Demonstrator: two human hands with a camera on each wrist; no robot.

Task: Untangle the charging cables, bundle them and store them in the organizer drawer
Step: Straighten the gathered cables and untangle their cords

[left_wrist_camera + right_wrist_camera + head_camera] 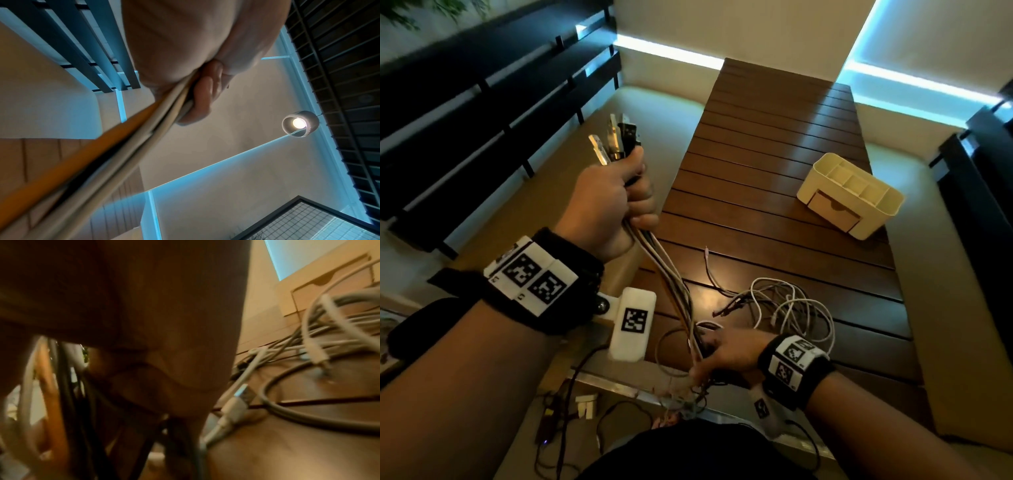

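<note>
My left hand [616,202] is raised above the table's left edge and grips a bundle of charging cables [671,277], white, black and orange. Their USB plugs [616,137] stick up out of my fist. In the left wrist view the cables [115,154] run taut from my curled fingers [201,97]. Lower down, near the table's front edge, my right hand [719,356] grips the same strands; the right wrist view shows the cables [61,394] passing through that hand. A loose pile of white cables [791,308] lies on the table. The cream organizer [852,195] stands far right, its drawer [835,209] closed.
The dark slatted wooden table [774,154] stretches away from me. Dark slatted benches [482,113] flank it on the left. More thin wires and a small white adapter [587,404] lie on the floor below the table's front edge. A ceiling lamp [298,123] shows in the left wrist view.
</note>
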